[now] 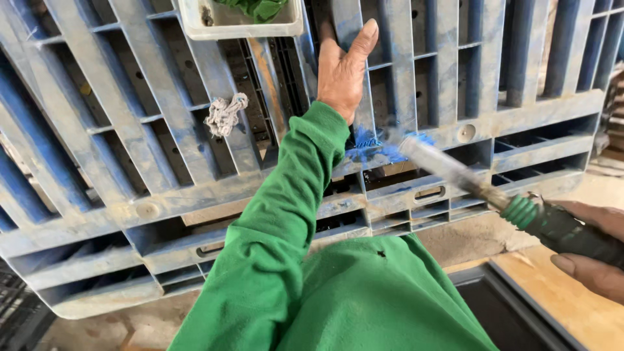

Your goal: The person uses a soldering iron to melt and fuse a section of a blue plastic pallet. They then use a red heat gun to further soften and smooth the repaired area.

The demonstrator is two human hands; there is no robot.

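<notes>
Left hand (342,68) flat and open against blue plastic pallet (162,117), holding nothing, seemingly bracing it upright. Right hand (595,250) closed around dark handle of long tool (494,195), tip at rough, melted-looking blue patch (383,148) just below left hand. Pallet scuffed, dusty, faded. Knotted rag (225,114) left of left hand; white tray (240,23) above.

At the top centre, the left hand (342,71) lies flat against a worn blue plastic pallet (130,110). At the lower right, the right hand (595,250) has its grip closed on a heat tool (481,185), its tip at a melted blue patch (377,148) mid-frame. A knotted white rag (225,114) hangs left of centre.
</notes>
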